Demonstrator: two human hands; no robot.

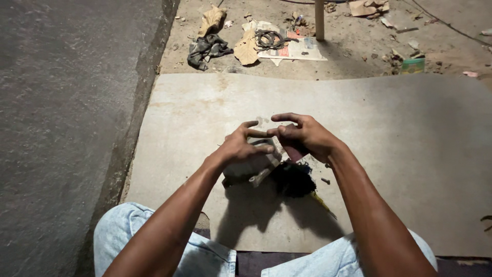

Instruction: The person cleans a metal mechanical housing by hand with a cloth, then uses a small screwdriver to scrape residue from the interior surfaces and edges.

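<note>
The person sits on the floor with both knees in pale jeans at the near edge of a grey board [400, 154] laid on the ground. Over the middle of the board, the left hand [241, 149] is closed around a grey metal part [251, 169], fingers curled over its top. The right hand [302, 136] is just beside it, fingertips touching those of the left, pinching a small dark reddish piece [294, 150] against the part. Below the hands, a black brush-like tuft [293, 179] with a yellowish handle lies on the board, near its near edge. Beyond the far edge, on the dirt floor, lie a dark rag [205, 50], crumpled paper [294, 47] with a black ring [269, 38] on it, a wooden post [319, 19] and a green tin [413, 65].
</note>
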